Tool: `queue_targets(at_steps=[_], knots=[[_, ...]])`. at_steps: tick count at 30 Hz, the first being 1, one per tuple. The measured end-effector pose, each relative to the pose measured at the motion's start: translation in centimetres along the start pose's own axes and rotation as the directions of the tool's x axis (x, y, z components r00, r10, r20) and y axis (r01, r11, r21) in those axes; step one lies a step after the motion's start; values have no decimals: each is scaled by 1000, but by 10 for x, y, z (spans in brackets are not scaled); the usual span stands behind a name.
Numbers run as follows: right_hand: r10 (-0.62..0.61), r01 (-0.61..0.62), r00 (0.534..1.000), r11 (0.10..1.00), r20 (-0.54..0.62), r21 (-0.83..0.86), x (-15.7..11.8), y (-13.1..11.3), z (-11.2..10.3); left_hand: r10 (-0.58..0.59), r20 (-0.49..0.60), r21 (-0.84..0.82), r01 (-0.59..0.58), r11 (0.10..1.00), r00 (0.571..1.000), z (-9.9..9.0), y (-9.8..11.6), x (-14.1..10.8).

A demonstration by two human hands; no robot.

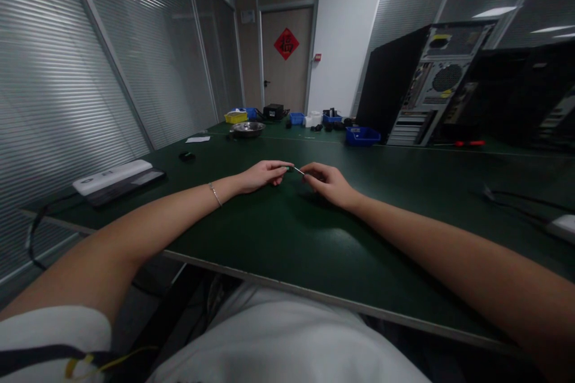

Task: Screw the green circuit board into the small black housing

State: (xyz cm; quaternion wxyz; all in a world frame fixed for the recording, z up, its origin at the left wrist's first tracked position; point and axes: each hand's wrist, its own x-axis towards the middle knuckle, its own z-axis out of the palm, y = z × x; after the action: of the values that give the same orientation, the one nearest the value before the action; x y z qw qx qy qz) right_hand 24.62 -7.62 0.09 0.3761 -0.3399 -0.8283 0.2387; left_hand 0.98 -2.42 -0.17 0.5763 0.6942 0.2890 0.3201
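Over the green tabletop, my two hands meet near the middle of the view. Pinched in the fingertips of my left hand is a small dark piece with a green part, too small to name. My right hand is closed around a thin tool with a slim metal shaft; its handle is hidden by my fingers. The shaft points left and its tip reaches the small piece. From here I cannot tell whether the tip is inside it or only touching.
A metal bowl, a yellow bin and a blue bin stand toward the back. At the right is a computer tower, with a red-handled tool beside it. A white device lies left, and cables at right.
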Motion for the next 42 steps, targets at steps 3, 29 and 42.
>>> queue_targets(at_steps=[3, 29, 42], knots=[[1, -1, 1000, 1000, -5, -6, 0, 1, 0, 20, 12, 34, -20, 999, 1000, 1, -1, 0], [43, -47, 995, 998, 95, 43, 2, 8, -1, 76, 35, 83, -79, 993, 996, 7, 3, -6], [53, -67, 992, 991, 115, 114, 1, 2, 0, 2, 93, -135, 11, 991, 996, 6, 4, -6]])
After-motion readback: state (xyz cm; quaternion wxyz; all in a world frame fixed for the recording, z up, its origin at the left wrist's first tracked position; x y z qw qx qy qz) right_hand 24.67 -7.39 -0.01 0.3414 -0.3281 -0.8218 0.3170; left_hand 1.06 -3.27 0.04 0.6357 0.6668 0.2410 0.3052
